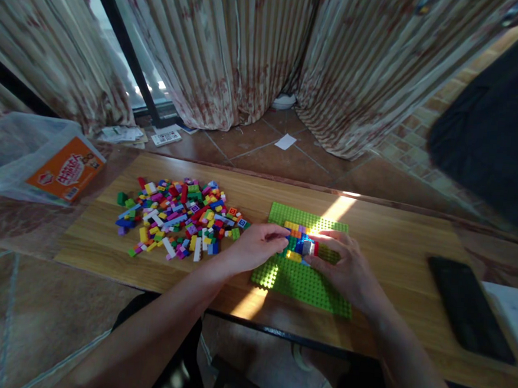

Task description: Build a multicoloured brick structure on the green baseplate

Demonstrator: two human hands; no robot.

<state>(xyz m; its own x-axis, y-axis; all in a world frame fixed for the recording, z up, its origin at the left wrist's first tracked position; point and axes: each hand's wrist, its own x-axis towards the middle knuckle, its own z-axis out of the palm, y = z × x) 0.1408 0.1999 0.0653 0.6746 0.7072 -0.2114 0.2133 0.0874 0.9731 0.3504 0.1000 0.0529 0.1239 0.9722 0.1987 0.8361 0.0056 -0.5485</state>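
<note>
A green studded baseplate (pixel 300 279) lies on the wooden table (pixel 389 238). A small build of coloured bricks (pixel 300 244) stands on its middle, with orange, yellow, blue and red pieces. My left hand (pixel 258 244) rests at the build's left side, fingers curled and pinched against it. My right hand (pixel 347 265) lies over the plate's right part, fingers bent, fingertips touching a pale brick on the build. What either hand pinches is too small to name.
A heap of several loose coloured bricks (pixel 180 218) lies left of the plate. An orange box in a plastic bag (pixel 65 171) sits at the far left. A black phone (pixel 468 309) lies at the right, beside a white object (pixel 514 309). Curtains hang behind.
</note>
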